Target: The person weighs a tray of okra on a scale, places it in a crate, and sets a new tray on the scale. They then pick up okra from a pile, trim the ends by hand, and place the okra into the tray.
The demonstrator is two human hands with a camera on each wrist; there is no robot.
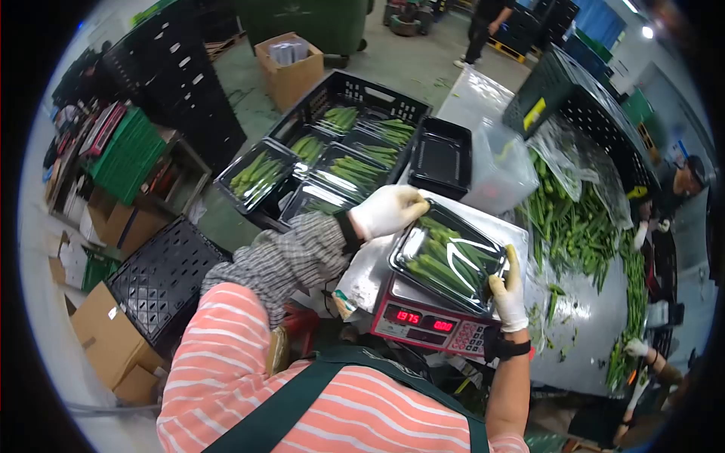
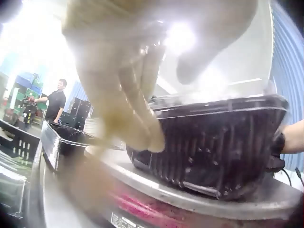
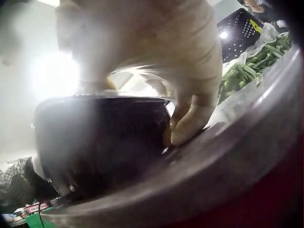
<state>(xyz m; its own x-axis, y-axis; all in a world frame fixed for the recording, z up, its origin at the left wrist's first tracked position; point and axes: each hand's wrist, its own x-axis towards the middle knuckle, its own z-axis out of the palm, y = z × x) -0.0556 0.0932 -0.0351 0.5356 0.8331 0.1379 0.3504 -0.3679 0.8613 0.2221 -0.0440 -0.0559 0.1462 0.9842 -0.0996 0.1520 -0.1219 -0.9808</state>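
Note:
A black plastic tray of okra [image 1: 445, 260] under a clear lid sits tilted across the weighing scale [image 1: 427, 321] in the head view. My gloved left hand [image 1: 389, 213] grips its far left corner. In the left wrist view, its fingers [image 2: 137, 114] reach down beside the tray's dark ribbed wall [image 2: 204, 147], the thumb above the lid. At the near right end, my gloved right hand [image 1: 510, 291] holds the tray's edge. The right wrist view shows fingers [image 3: 190, 123] curled round the tray's end [image 3: 109, 142], close over the metal scale plate [image 3: 223, 156].
A black crate [image 1: 362, 87] with several packed okra trays stands at the left. Empty black trays [image 1: 442, 158] and a translucent tub [image 1: 498, 170] sit behind the scale. Loose okra [image 1: 574, 219] spreads over the metal table [image 1: 578, 355] at the right, where another person's gloved hands [image 1: 638, 347] show.

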